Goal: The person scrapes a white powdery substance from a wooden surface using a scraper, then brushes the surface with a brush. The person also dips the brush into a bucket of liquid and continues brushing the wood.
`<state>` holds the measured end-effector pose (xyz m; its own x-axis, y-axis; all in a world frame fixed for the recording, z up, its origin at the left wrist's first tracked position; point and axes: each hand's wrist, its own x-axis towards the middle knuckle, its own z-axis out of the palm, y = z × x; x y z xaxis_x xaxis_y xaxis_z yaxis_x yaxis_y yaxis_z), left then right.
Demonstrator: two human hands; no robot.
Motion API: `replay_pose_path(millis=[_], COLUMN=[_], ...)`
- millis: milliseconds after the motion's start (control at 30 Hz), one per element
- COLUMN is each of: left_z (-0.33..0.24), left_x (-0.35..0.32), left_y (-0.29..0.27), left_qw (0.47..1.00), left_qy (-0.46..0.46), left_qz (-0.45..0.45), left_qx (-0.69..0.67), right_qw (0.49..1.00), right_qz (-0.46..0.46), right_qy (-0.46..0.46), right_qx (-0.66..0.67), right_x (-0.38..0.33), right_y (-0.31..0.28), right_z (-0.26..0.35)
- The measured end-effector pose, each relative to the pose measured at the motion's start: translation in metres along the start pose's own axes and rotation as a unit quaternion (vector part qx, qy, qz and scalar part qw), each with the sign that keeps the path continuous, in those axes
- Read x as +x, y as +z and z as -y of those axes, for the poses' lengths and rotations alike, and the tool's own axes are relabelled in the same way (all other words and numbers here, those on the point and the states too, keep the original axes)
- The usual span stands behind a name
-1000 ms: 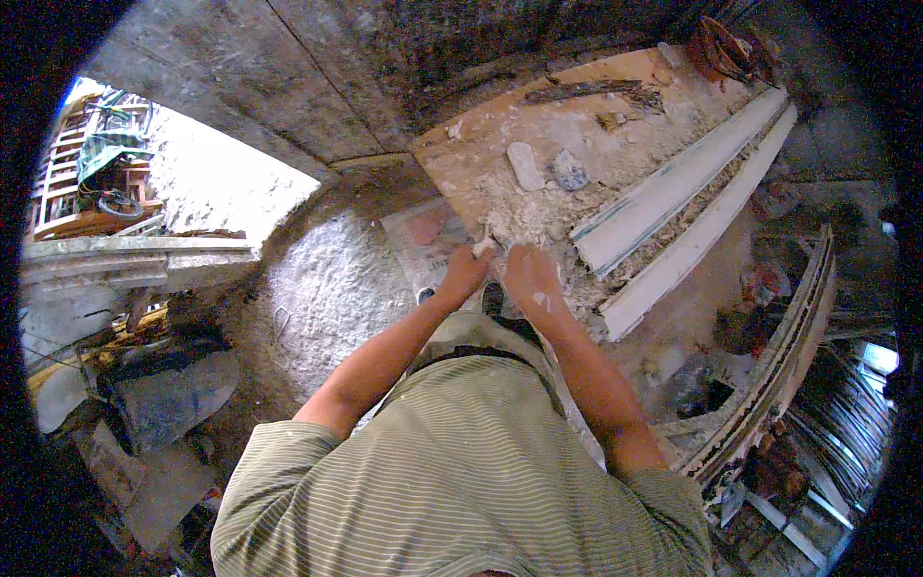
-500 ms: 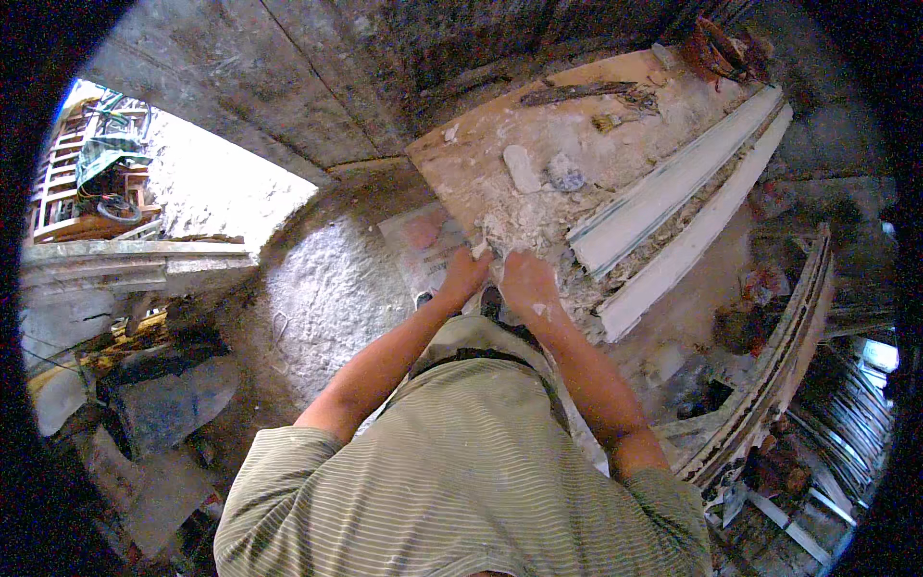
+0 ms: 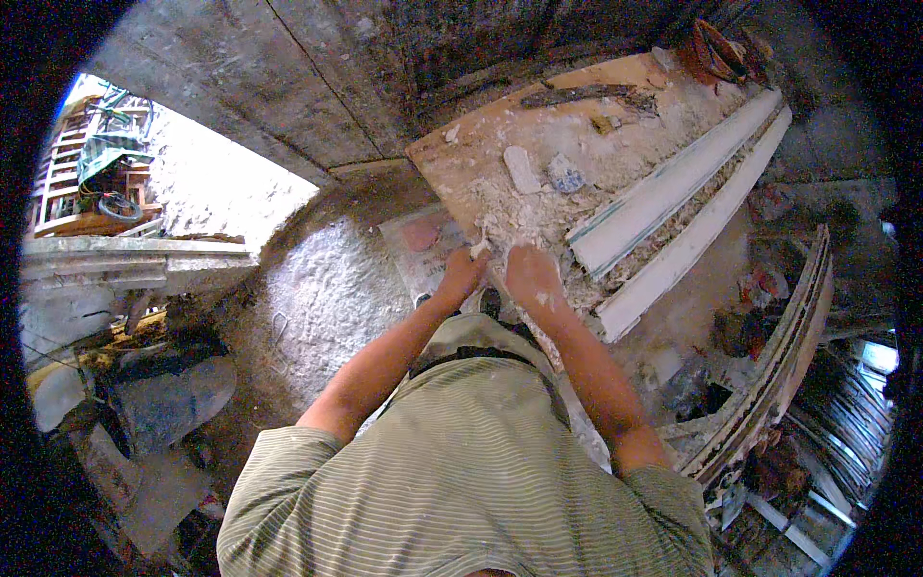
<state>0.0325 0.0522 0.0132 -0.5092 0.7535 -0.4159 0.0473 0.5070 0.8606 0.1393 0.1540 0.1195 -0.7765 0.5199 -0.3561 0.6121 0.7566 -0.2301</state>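
Note:
Both my hands are low in front of my body, at the near edge of a plaster-crusted wooden board (image 3: 447,165). My left hand (image 3: 463,276) is closed, with a bit of whitish material at its fingertips whose kind I cannot make out. Close to its right, my right hand (image 3: 534,273) is curled, knuckles up, over the crumbly white mess on the board. Its fingertips are hidden beneath it. Beyond the hands lie a flat whitish piece (image 3: 522,169) and a grey-white lump (image 3: 565,174). Two long white moulding strips (image 3: 663,192) stretch away to the right.
White powder (image 3: 332,298) is heaped on the floor at left, beside a pale printed sack (image 3: 411,258). A dark stick (image 3: 577,94) and an orange-brown container (image 3: 711,53) are at the board's far side. Curved moulding lengths (image 3: 779,375) stand at right; a wall (image 3: 317,87) rises ahead.
My hands have shifted only slightly; the right one has turned a little and moved slightly right. The pieces and strips on the board have stayed in place.

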Motion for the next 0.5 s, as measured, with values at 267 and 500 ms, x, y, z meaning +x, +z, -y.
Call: replay_pose_path(millis=[267,500], left_z=[0.017,0.005], left_x=[0.003,-0.004], left_y=[0.009,-0.003], left_qw=[0.996,0.988], left_qy=[-0.031,-0.057], left_qz=[-0.053,0.002], left_qx=[-0.063,-0.143], right_qw=[0.998,0.997], right_qz=[-0.05,-0.01], right_qy=[-0.029,-0.037], right_qx=[-0.034,-0.071], right_x=[0.0,-0.004], right_y=[0.015,0.002], right_z=[-0.004,0.01])
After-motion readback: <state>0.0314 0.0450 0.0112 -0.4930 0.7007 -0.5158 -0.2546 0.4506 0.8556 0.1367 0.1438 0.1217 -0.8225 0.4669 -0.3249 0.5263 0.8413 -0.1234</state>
